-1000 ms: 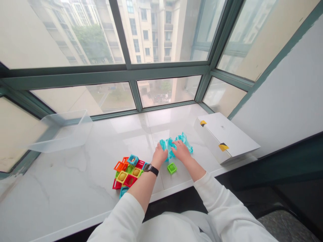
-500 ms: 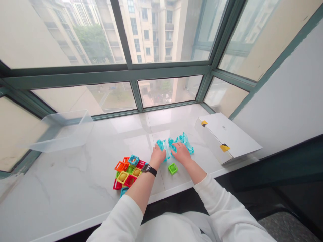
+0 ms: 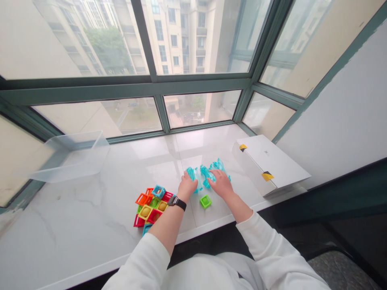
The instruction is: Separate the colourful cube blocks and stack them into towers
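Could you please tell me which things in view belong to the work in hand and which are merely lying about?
Apparently in use:
left translucent blue piece, in the left hand
other translucent blue pieces, at the right hand

Seemingly lying about:
green block
multicoloured blocks, by the left wrist
clear plastic bin
white box

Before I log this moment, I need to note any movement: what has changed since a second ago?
The left hand has moved left with the leftmost translucent turquoise plastic piece, widening its gap from the other turquoise pieces. The right hand has shifted slightly right, at those pieces; its grip is unclear. The green square plastic block, multicoloured plastic block pile, white rectangular box and clear plastic bin stayed put.
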### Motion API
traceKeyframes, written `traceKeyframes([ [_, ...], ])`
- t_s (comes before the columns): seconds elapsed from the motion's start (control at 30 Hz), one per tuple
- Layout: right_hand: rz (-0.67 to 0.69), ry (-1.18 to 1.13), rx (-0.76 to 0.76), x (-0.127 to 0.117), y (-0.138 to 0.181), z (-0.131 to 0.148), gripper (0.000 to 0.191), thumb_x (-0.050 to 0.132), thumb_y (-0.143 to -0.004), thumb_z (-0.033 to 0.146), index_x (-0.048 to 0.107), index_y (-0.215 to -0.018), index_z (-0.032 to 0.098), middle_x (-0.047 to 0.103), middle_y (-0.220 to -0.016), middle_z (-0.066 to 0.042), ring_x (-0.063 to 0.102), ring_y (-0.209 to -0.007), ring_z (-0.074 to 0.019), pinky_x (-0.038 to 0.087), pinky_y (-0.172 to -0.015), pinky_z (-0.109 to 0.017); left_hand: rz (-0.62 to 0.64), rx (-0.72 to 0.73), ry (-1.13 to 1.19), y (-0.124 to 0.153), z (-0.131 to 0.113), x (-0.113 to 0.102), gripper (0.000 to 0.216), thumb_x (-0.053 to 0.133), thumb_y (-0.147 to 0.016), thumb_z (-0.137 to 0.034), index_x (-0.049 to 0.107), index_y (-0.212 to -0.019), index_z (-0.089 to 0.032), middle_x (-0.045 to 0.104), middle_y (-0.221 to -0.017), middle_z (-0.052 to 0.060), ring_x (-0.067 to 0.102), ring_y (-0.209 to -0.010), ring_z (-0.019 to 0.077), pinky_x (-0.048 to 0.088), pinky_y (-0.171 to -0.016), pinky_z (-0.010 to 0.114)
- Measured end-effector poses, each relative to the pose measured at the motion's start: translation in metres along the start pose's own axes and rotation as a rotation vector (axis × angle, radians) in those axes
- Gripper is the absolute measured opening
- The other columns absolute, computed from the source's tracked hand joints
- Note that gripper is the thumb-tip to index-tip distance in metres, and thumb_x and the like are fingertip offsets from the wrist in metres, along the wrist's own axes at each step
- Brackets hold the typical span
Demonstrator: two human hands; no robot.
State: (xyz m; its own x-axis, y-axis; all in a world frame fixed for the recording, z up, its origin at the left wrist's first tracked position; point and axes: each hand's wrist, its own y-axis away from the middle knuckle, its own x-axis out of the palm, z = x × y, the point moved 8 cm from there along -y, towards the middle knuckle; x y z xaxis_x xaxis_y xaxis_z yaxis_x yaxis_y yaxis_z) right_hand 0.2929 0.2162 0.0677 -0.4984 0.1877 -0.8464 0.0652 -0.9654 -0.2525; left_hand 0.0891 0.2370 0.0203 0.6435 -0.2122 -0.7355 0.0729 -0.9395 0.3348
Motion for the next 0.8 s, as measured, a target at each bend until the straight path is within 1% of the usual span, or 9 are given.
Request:
traceKeyframes([
  [0.07, -0.058, 0.017, 0.026, -0.013, -0.006, -0.013, 0.036, 0.063, -0.098, 0.028, 0.07, -0.132, 0.02, 0.071, -0.126, -0.013, 0.063, -0.118, -0.0299, 0.047, -0.108, -0.043, 0.007, 0.004, 0.001, 0.0, 0.0, 0.0, 0.089, 0.057, -0.094, -0.039, 0.014, -0.167, -0.01, 0.041, -0.161, 0.031, 0.057, -0.139, 0.041, 0.045, -0.111, 0.047],
  [0.13, -0.1, 0.062, 0.083, -0.026, -0.014, -0.03, 0.031, 0.061, -0.098, 0.025, 0.073, -0.127, 0.02, 0.072, -0.123, -0.013, 0.062, -0.115, -0.0296, 0.047, -0.106, -0.042, 0.015, 0.008, 0.002, -0.001, 0.001, -0.001, 0.09, 0.058, -0.094, -0.04, 0.014, -0.167, -0.011, 0.041, -0.162, 0.031, 0.058, -0.138, 0.0414, 0.046, -0.11, 0.047],
  [0.2, -0.084, 0.113, 0.141, -0.033, -0.022, -0.045, 0.029, 0.062, -0.097, 0.024, 0.076, -0.122, 0.021, 0.072, -0.119, -0.013, 0.062, -0.112, -0.0299, 0.047, -0.103, -0.042, 0.018, 0.01, 0.001, -0.002, 0.001, -0.001, 0.091, 0.059, -0.093, -0.04, 0.014, -0.167, -0.012, 0.041, -0.162, 0.031, 0.059, -0.137, 0.0414, 0.047, -0.11, 0.047],
  [0.3, -0.001, 0.167, 0.172, -0.028, -0.032, -0.058, 0.026, 0.069, -0.094, 0.025, 0.079, -0.118, 0.025, 0.07, -0.118, -0.013, 0.062, -0.109, -0.0301, 0.047, -0.097, -0.04, 0.02, 0.011, -0.011, -0.003, 0.001, -0.001, 0.091, 0.059, -0.093, -0.037, 0.014, -0.167, -0.011, 0.043, -0.16, 0.031, 0.059, -0.136, 0.0419, 0.047, -0.109, 0.048],
  [0.4, 0.037, 0.217, 0.159, -0.018, -0.036, -0.06, 0.023, 0.074, -0.091, 0.026, 0.081, -0.113, 0.026, 0.067, -0.121, -0.013, 0.061, -0.109, -0.03, 0.048, -0.095, -0.04, 0.009, 0.015, -0.022, -0.002, 0.001, -0.002, 0.089, 0.057, -0.094, -0.036, 0.012, -0.167, -0.01, 0.044, -0.159, 0.032, 0.059, -0.135, 0.0418, 0.047, -0.11, 0.048],
  [0.57, 0.022, 0.277, 0.136, -0.006, -0.034, -0.056, 0.015, 0.079, -0.087, 0.026, 0.082, -0.102, 0.026, 0.065, -0.12, -0.014, 0.059, -0.108, -0.0294, 0.048, -0.093, -0.04, -0.023, 0.007, -0.038, 0.001, 0.002, -0.006, 0.087, 0.055, -0.096, -0.033, 0.011, -0.166, -0.006, 0.045, -0.154, 0.036, 0.061, -0.131, 0.0434, 0.048, -0.107, 0.051],
  [0.67, 0.018, 0.293, 0.129, -0.005, -0.032, -0.054, 0.012, 0.077, -0.088, 0.024, 0.081, -0.1, 0.025, 0.065, -0.119, -0.013, 0.059, -0.108, -0.029, 0.047, -0.093, -0.04, -0.021, 0.002, -0.04, 0.002, 0.003, -0.007, 0.088, 0.055, -0.096, -0.033, 0.01, -0.166, -0.007, 0.044, -0.154, 0.036, 0.061, -0.131, 0.0437, 0.048, -0.106, 0.052],
  [0.8, 0.05, 0.275, 0.117, -0.003, -0.031, -0.053, 0.013, 0.069, -0.092, 0.018, 0.08, -0.098, 0.022, 0.067, -0.114, -0.013, 0.061, -0.105, -0.0277, 0.046, -0.094, -0.039, 0.0, -0.015, -0.036, 0.001, 0.004, -0.007, 0.09, 0.056, -0.095, -0.037, 0.009, -0.168, -0.01, 0.043, -0.156, 0.033, 0.06, -0.132, 0.0443, 0.048, -0.106, 0.053],
])
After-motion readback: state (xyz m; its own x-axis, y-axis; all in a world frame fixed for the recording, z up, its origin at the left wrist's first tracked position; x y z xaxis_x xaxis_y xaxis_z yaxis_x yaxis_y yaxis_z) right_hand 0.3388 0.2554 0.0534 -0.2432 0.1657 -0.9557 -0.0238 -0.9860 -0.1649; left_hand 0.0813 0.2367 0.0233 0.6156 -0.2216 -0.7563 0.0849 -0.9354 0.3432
